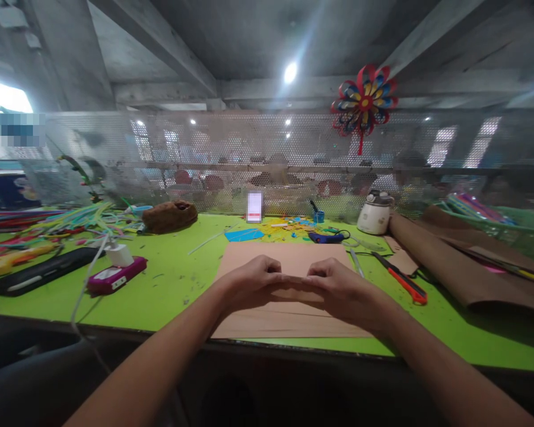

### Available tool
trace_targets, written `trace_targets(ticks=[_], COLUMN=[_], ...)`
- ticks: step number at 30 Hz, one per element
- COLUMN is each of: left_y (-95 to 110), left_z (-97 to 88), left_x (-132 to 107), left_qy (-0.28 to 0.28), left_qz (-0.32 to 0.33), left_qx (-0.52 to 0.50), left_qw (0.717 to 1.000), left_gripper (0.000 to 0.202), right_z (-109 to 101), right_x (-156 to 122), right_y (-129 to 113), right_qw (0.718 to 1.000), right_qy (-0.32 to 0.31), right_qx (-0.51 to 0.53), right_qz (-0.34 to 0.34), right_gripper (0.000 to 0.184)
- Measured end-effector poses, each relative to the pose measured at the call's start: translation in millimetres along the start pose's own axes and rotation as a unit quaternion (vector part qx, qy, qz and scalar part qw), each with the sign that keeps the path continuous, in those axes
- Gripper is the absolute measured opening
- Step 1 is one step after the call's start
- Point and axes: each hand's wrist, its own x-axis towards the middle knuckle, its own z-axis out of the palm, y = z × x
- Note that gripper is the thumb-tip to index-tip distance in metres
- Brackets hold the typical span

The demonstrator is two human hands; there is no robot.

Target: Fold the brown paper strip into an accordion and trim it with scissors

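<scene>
Both my hands pinch a brown strip [296, 279], which looks like paper or card, between thumbs and fingers. My left hand [253, 280] grips its left end, and my right hand [336, 287] grips its right end. The strip is held roughly level above a large brown sheet [249, 320] lying on the green table. Beneath my hands, part of the sheet is hidden. A utility knife [404, 281] with a red-orange handle lies to the right of my right hand.
Along the back are a phone [254, 207], yellow scraps [293, 228], a blue-handled tool [327, 237] and a white flask [374, 212]. At left lie a purple power strip [117, 276] and a black case [48, 271]. Rolled brown paper [449, 261] covers the right side.
</scene>
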Motion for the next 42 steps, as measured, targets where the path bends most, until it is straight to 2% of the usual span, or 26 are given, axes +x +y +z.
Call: trace_targets(ticks=[5, 9, 15, 19, 21, 23, 26, 28, 30, 33, 34, 36, 39, 42], left_y=[5.0, -2.1, -9.6, -7.9, -8.3, -9.0, -8.2, -5.3, -1.4, 3.3, 4.0, 4.2, 3.1, 4.0], left_z=[-2.8, -4.0, -5.9, -2.3, -1.0, -2.2, -6.4, -7.0, -4.2, 3.1, 5.1, 7.6, 9.0, 11.7], left_x=[-1.0, -2.7, -5.9, -8.7, -9.4, -9.3, -8.6, -8.9, -10.1, -12.3, -12.5, -11.7, -9.1, -8.9], left_qy=[-0.009, -0.017, -0.078, -0.083, -0.074, -0.062, -0.057, -0.067, -0.083, -0.102, -0.114, -0.149, -0.202, -0.244], left_qz=[-0.019, 0.0, 0.012, -0.023, -0.047, -0.055, -0.041, -0.027, -0.026, -0.051, -0.061, -0.072, -0.057, -0.03], left_qx=[-0.068, -0.144, -0.245, -0.307, -0.346, -0.359, -0.385, -0.414, -0.438, -0.478, -0.487, -0.499, -0.501, -0.48], left_qw=[0.997, 0.989, 0.966, 0.948, 0.934, 0.93, 0.92, 0.907, 0.895, 0.871, 0.863, 0.851, 0.84, 0.842], left_gripper=[0.043, 0.044, 0.037, 0.038, 0.039, 0.039, 0.037, 0.035, 0.031, 0.026, 0.024, 0.022, 0.022, 0.029], right_z=[-11.6, -16.3, -18.4, -16.9, -16.8, -17.5, -17.7, -15.3, -11.3, -7.3, -7.3, -8.3, -8.5, -5.9], right_x=[12.1, 9.6, 3.3, 3.6, 4.4, 5.3, 6.1, 5.4, 3.7, 1.0, 0.3, -0.4, -0.6, 0.6], right_y=[2.5, 6.4, 4.4, 6.0, 10.6, 16.0, 19.7, 16.2, 7.8, -9.6, -15.4, -24.9, -31.8, -30.9], right_qw=[0.999, 0.998, 0.994, 0.993, 0.993, 0.991, 0.979, 0.968, 0.965, 0.965, 0.964, 0.96, 0.949, 0.95], right_qy=[-0.054, -0.06, -0.072, -0.072, -0.054, -0.008, 0.083, 0.099, 0.057, -0.039, -0.063, -0.094, -0.1, -0.059], right_qx=[0.006, 0.028, 0.078, 0.093, 0.107, 0.129, 0.187, 0.229, 0.248, 0.231, 0.221, 0.221, 0.263, 0.278], right_qz=[0.004, 0.004, 0.009, 0.015, 0.02, 0.027, 0.022, -0.007, -0.055, -0.122, -0.131, -0.141, -0.143, -0.131], right_gripper=[0.039, 0.044, 0.043, 0.043, 0.042, 0.044, 0.05, 0.047, 0.051, 0.067, 0.066, 0.052, 0.035, 0.031])
